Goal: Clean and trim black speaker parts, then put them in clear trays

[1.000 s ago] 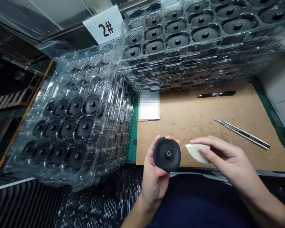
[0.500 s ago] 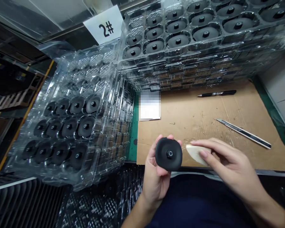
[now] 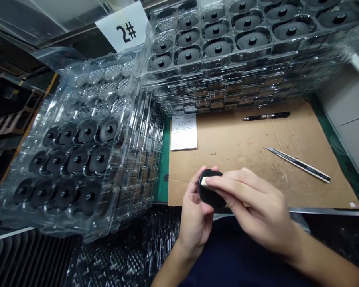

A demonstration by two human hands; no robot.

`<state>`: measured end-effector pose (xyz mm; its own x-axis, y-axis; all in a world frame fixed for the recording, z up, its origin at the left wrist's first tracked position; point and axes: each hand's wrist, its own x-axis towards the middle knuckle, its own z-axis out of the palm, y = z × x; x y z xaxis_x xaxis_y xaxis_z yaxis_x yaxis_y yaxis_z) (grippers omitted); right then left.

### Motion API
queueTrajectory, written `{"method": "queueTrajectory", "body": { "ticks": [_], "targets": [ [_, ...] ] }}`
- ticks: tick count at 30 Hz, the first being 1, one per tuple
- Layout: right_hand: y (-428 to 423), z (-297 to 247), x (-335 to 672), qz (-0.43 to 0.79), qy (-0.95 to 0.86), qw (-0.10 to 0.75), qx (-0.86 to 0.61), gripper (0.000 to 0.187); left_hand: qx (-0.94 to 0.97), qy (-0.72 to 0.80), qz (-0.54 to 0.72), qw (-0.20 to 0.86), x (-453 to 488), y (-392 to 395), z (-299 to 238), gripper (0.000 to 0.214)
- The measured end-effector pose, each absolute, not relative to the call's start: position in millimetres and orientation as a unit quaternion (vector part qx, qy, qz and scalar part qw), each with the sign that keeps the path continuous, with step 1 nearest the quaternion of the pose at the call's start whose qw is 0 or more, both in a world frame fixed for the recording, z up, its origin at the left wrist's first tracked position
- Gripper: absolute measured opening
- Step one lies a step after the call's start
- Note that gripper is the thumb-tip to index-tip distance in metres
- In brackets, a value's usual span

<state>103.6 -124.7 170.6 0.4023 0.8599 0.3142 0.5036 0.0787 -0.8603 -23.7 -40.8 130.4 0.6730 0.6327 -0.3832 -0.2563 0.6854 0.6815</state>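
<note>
My left hand (image 3: 196, 215) grips a round black part (image 3: 208, 195) by its rim, tilted toward me at the front edge of the table. With my right hand (image 3: 257, 203) I pinch a cream-white pad (image 3: 204, 181), and its tip presses against the upper left of the black part's face. Most of the pad lies hidden behind my right fingers. The part's central stub is covered by that hand too.
Clear plastic trays of similar black parts stand stacked at the left (image 3: 77, 159) and the back (image 3: 218, 50). On the cardboard sheet (image 3: 227, 135) lie a printed paper (image 3: 184, 133), a black pen (image 3: 266, 116) and a utility knife (image 3: 299, 164). A "2#" sign (image 3: 125, 28) stands behind.
My right hand has moved left, bringing the white pad from beside the black part onto its face. The black part has tilted in my left hand. The whole view has shifted slightly.
</note>
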Motion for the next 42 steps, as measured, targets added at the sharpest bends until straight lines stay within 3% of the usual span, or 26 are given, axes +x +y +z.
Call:
{"method": "queueTrajectory", "body": {
  "ticks": [3,5,12,18,23,28,33,38,42],
  "targets": [
    [-133.9,158.3,107.5,0.324,-0.479,0.478,-0.662,0.023,0.278,0.337,0.262,0.861,-22.3,-38.2,131.0,0.06],
    [-144.0,143.2,111.1,0.36,-0.421,0.479,-0.681,0.019,0.277,0.337,0.267,0.859,-23.1,-35.3,131.0,0.063],
    [-151.9,130.9,111.2,0.343,-0.333,0.489,-0.73,0.02,0.293,0.303,0.262,0.868,-20.2,-35.8,129.6,0.066],
    [-115.0,166.1,92.4,0.172,-0.432,0.559,-0.687,0.027,0.323,0.327,0.282,0.842,-19.3,-44.5,129.6,0.062],
    [-107.7,169.4,91.1,0.294,-0.473,0.474,-0.682,0.021,0.36,0.364,0.359,0.78,-25.8,-36.4,127.1,0.061],
    [-106.1,170.4,89.0,0.202,-0.444,0.577,-0.655,0.024,0.378,0.327,0.343,0.795,-22.1,-38.2,129.5,0.062],
    [-130.4,147.5,105.6,0.358,-0.393,0.484,-0.695,0.017,0.348,0.303,0.32,0.828,-22.2,-36.5,131.0,0.061],
    [-150.8,127.6,118.6,0.333,-0.302,0.478,-0.754,0.022,0.319,0.276,0.272,0.865,-21.8,-37.2,131.2,0.065],
    [-141.1,152.7,107.7,0.236,-0.358,0.509,-0.747,0.023,0.324,0.274,0.263,0.867,-20.1,-42.2,132.4,0.066]
  ]
}}
